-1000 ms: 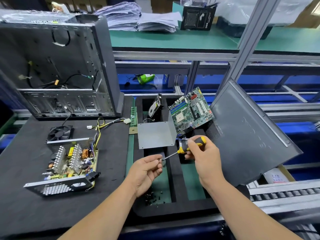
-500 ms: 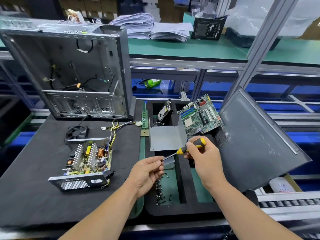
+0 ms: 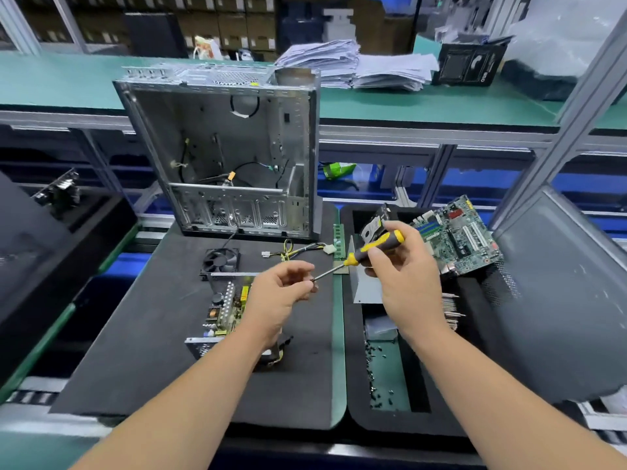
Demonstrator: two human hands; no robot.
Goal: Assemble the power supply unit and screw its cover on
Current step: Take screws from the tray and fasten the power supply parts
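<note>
My right hand (image 3: 405, 283) grips a yellow-and-black screwdriver (image 3: 369, 250) by its handle, shaft pointing down-left. My left hand (image 3: 281, 293) pinches at the shaft's tip; whatever sits between the fingertips is too small to tell. Under my left forearm lies the open power supply unit (image 3: 224, 310), its circuit board exposed, partly hidden by the arm. Its fan (image 3: 220, 261) lies just behind it. The grey metal cover (image 3: 364, 286) stands in the foam tray, behind my right hand. Loose black screws (image 3: 380, 374) lie in a green-floored tray compartment.
An open computer case (image 3: 230, 154) stands upright behind the black mat (image 3: 142, 351). The foam tray (image 3: 353, 385) also holds a motherboard (image 3: 458, 239) and a hard drive (image 3: 373, 225). A large grey side panel (image 3: 559, 293) leans at right. Paper stacks (image 3: 356, 66) lie on the shelf.
The view has swung left, so both hands now sit over the mat and power supply instead of the tray. The hands keep the same hold on the screwdriver and its tip.
</note>
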